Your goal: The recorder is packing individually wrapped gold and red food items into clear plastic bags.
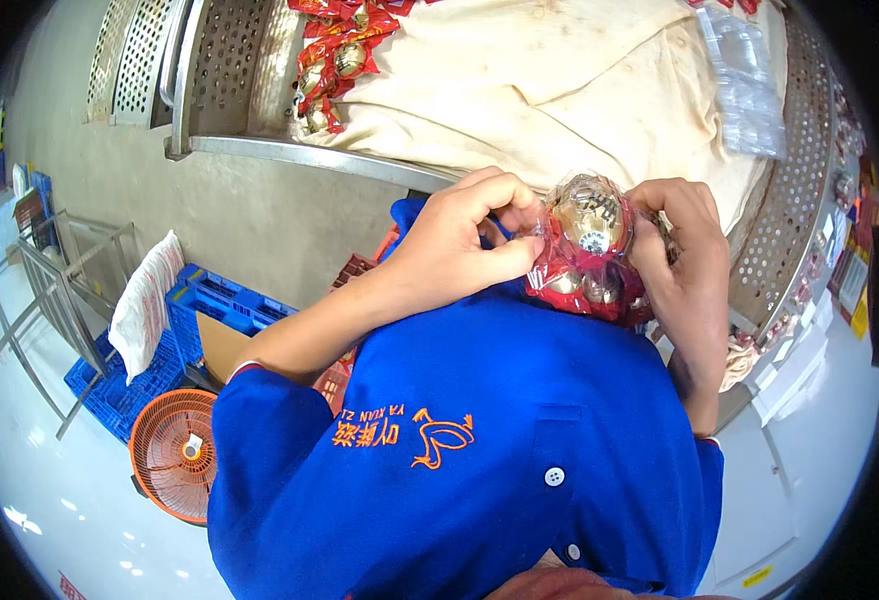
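In front of my chest is a clear plastic bag (576, 289) filled with several round packets in red and gold wrapping. One gold packet (589, 214) bearing dark printing sits uppermost, under the crinkled film. My left hand (473, 232) pinches the bag's left edge between thumb and fingers. On the opposite side my right hand (683, 244) grips the bag, its thumb against the film and its fingers partly hidden behind. Beyond both hands lies a cream cloth (552, 90) over a metal worktable.
Loose red and gold packets (334, 71) lie at the cloth's left side. Flat clear plastic bags (747, 90) rest at its right. The table has a raised metal edge (319, 156) and a perforated border (777, 187). An orange fan (176, 454) and blue pallets (143, 375) stand at lower left.
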A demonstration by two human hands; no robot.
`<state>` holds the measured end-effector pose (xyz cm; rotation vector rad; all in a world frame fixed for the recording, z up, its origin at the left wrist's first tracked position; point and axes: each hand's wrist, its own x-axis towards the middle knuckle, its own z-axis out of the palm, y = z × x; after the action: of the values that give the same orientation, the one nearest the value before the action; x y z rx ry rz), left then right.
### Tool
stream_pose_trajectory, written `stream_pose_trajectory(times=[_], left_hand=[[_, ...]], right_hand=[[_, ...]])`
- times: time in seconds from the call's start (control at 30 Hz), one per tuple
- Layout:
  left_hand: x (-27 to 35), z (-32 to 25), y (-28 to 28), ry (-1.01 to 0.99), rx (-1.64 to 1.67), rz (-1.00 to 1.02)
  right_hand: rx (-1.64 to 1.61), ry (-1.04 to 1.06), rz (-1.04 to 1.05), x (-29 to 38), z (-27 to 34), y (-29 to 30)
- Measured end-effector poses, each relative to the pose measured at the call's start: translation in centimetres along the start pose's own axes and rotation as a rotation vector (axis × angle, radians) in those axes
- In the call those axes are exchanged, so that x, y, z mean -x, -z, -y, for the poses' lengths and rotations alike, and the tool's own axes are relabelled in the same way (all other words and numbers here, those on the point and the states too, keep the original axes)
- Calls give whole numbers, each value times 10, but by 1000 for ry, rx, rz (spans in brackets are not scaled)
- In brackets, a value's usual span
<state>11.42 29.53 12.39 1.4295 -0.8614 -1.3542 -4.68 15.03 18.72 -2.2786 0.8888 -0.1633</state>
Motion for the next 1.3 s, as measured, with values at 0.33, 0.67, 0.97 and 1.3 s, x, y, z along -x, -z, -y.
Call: stream_pose_trajectory(times=[0.33,0.67,0.97,1.3], left_hand=[[-9,20,-15,-60,-89,-124],[-35,-66,27,-14,-380,509],[-39,-59,24,40,-340,365],[-39,-47,0,-87,-63,360]], right_hand=[[93,47,-90,5,6,-9],[51,354,20,9,19,-13],[-618,25,171,36,-57,17],[-483,266,-211,13,-52,10]])
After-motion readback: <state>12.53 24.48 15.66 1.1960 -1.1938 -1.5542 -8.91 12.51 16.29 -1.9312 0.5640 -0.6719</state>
